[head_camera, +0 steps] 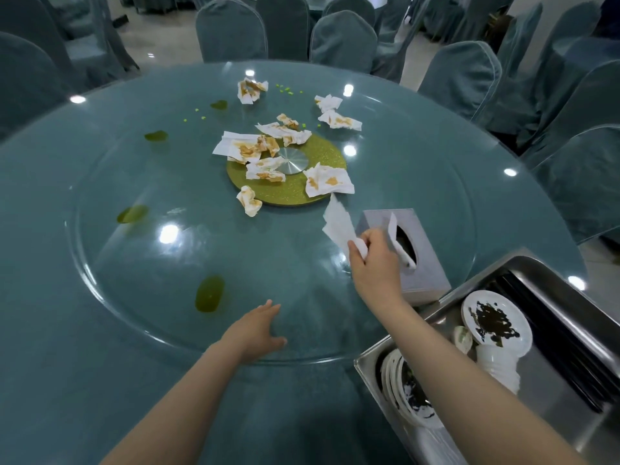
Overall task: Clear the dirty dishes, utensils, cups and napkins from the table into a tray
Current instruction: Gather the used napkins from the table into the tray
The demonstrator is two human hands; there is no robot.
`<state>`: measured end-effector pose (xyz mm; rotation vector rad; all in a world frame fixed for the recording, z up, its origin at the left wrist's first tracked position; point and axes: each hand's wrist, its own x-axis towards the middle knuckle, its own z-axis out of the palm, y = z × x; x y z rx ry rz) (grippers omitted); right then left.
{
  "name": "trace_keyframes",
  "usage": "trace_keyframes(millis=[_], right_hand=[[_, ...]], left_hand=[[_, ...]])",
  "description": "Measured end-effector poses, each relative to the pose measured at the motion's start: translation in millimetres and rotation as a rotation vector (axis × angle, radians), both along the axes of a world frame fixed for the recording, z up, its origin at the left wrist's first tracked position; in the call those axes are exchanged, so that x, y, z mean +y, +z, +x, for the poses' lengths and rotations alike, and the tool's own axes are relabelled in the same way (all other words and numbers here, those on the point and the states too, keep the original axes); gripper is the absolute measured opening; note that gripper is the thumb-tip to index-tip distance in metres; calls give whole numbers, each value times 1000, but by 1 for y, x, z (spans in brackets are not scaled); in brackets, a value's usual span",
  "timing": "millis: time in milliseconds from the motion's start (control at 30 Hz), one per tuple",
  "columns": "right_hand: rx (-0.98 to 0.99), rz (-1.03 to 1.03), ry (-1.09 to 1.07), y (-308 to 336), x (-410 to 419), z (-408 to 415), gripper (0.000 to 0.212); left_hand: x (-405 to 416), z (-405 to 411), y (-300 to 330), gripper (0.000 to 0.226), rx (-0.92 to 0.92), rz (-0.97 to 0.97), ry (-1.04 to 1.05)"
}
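Note:
Several crumpled, brown-stained napkins lie around the gold disc at the centre of the glass turntable. My right hand is shut on a clean white tissue, held up beside the grey tissue box. My left hand rests flat on the turntable's near edge, fingers apart, holding nothing. A steel tray at the lower right holds dirty white plates, stacked plates and white cups.
Green sauce smears and small green bits dot the glass. Teal-covered chairs ring the far side of the round table. Another tissue sticks out of the box slot.

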<state>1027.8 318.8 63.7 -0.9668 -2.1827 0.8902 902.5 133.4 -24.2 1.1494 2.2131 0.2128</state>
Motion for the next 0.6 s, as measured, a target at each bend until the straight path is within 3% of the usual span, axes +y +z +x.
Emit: trace_keyframes(millis=[133, 233, 433, 600], right_hand=[[-199, -72, 47, -32, -15, -12, 7], [-291, -125, 148, -58, -34, -23, 17], [-528, -103, 283, -102, -63, -43, 29], [-584, -43, 212, -111, -56, -49, 24]], left_hand=[[-21, -4, -4, 81, 58, 222, 124], [-45, -20, -7, 88, 109, 298, 263], [-94, -79, -20, 101, 128, 157, 412], [-109, -119, -27, 101, 164, 93, 400]])
